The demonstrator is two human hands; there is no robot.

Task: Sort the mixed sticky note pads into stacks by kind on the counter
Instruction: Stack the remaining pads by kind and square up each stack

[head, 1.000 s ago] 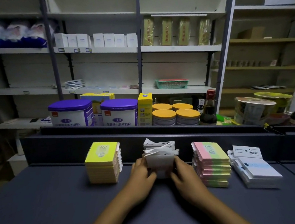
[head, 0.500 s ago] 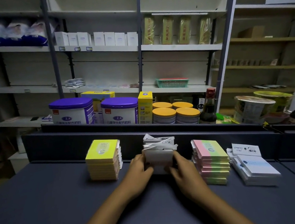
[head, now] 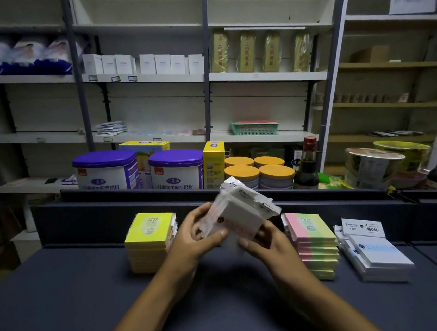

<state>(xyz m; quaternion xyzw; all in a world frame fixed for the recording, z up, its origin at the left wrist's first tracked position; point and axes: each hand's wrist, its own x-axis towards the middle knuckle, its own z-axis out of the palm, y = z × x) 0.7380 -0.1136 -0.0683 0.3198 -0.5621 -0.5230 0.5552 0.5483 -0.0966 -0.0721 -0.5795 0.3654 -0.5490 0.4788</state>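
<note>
Hands, left hand (head: 193, 239) and right hand (head: 266, 244), grip white pads (head: 240, 211) above counter (head: 64, 305).

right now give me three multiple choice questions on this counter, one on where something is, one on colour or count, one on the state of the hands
1. Where does the yellow stack stand relative to the hands?
A. to their left
B. to their right
C. behind the counter's raised back edge

2. How many stacks of pads rest on the counter?
A. one
B. three
C. five

3. What are the hands doing?
A. both lie flat on the counter
B. both hold the white bundle of pads above the counter
C. only one touches the bundle

Answers:
1. A, the yellow stack is left of the left hand.
2. B, there is the yellow stack, the pink and green stack and the white and blue stack.
3. B, the left hand and right hand each grip the bundle, lifted off the surface.
</note>
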